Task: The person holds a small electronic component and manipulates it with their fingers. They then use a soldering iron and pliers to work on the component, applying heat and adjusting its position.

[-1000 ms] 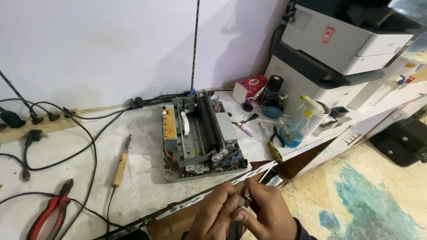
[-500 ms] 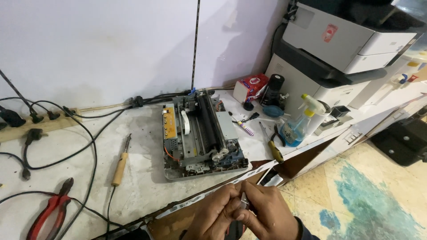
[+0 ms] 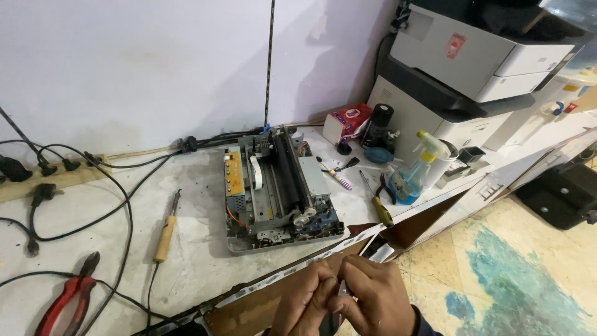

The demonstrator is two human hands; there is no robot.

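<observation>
Both hands meet at the bottom edge of the view, in front of the workbench point(image 3: 199, 261). My left hand point(image 3: 303, 303) and my right hand point(image 3: 378, 302) pinch a small part point(image 3: 339, 289) between their fingertips. Most of the part is hidden by the fingers; only a pale sliver shows. A dark object point(image 3: 329, 323) sits just under the hands, its kind unclear. The nearest thing on the bench is an opened printer chassis point(image 3: 280, 186), with its roller, a yellow circuit board and a white ribbon cable exposed.
A wooden-handled soldering iron point(image 3: 165, 236) and red pliers point(image 3: 67, 300) lie at the left among black cables point(image 3: 118, 199). A yellow-handled screwdriver point(image 3: 380, 210), a spray bottle point(image 3: 411, 177), a black bottle point(image 3: 380, 124) and a red-and-white box point(image 3: 348, 121) stand right of the chassis. Stacked printers point(image 3: 479, 68) fill the right.
My fingertips have shifted slightly around the small part and closed over more of it. Nothing on the bench has moved.
</observation>
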